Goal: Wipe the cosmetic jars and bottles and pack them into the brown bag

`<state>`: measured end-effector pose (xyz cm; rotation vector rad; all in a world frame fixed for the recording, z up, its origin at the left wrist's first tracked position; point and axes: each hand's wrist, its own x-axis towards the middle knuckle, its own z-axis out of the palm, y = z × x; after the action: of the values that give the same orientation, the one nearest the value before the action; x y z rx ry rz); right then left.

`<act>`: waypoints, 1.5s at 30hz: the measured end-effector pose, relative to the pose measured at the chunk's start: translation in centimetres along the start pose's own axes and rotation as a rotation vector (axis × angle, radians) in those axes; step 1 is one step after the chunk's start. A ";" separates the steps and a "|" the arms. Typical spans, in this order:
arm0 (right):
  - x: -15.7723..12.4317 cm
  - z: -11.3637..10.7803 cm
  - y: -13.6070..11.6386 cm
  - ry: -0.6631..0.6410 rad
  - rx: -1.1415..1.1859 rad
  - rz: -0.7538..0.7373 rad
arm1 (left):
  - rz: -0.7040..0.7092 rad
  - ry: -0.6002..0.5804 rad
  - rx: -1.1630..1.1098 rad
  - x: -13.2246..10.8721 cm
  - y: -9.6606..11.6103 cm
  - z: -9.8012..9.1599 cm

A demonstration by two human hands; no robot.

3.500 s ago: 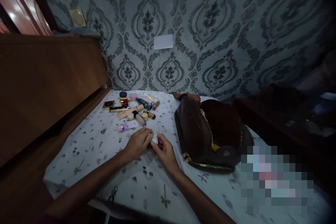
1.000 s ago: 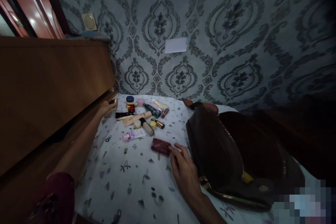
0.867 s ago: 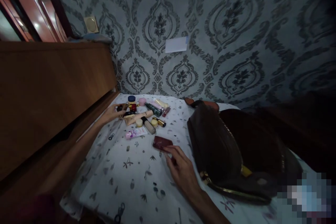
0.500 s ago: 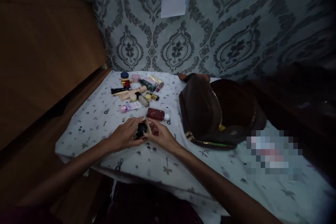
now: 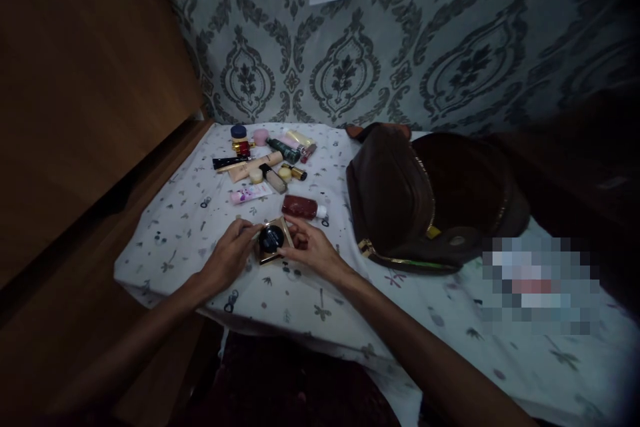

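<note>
A square, gold-edged makeup compact [image 5: 271, 239] with a round black centre is between my hands, just above or on the patterned cloth. My right hand [image 5: 313, 247] grips its right side, thumb on the near part and fingers along the far edge. At its left edge, the fingertips of my left hand [image 5: 235, 247] are pressed together against the compact. Just beyond lies a bottle of dark red liquid [image 5: 299, 207] with a white cap, on its side. A pink and white tube [image 5: 250, 194] lies further left.
Several cosmetics, among them a beige tube [image 5: 255, 167], a blue-lidded jar [image 5: 239, 133] and a dark green tube [image 5: 284, 150], lie toward the wall. A brown bag [image 5: 390, 193] gapes unzipped at the right. A wooden panel [image 5: 95, 80] borders the left side.
The compact's face now shows more fully, as my left hand has slid back to its left edge. My right hand keeps its hold. The camera view has tilted slightly down.
</note>
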<state>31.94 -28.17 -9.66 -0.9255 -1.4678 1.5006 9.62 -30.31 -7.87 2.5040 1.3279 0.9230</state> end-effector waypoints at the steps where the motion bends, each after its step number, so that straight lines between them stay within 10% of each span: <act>1: 0.0 0.0 0.1 -0.003 0.003 -0.007 | 0.054 0.019 -0.022 0.4 0.2 -0.2; 10: -0.2 0.1 0.3 -0.034 -0.081 -0.089 | 0.373 0.023 -0.069 4.4 3.2 0.3; 23: -0.5 0.1 -0.2 -0.022 -0.066 -0.070 | -0.192 -0.126 -0.287 4.1 2.1 -3.6; 34: -1.1 -0.1 -1.1 -0.050 -0.130 -0.158 | -0.114 -0.231 -0.300 6.9 4.2 -4.3; 45: -1.1 -0.1 -1.9 -0.035 -0.191 -0.179 | -0.222 -0.229 -0.325 3.0 4.2 -6.4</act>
<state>32.56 -29.20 -7.79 -0.8572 -1.6948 1.2686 10.03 -31.35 0.25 2.0967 1.2385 0.7129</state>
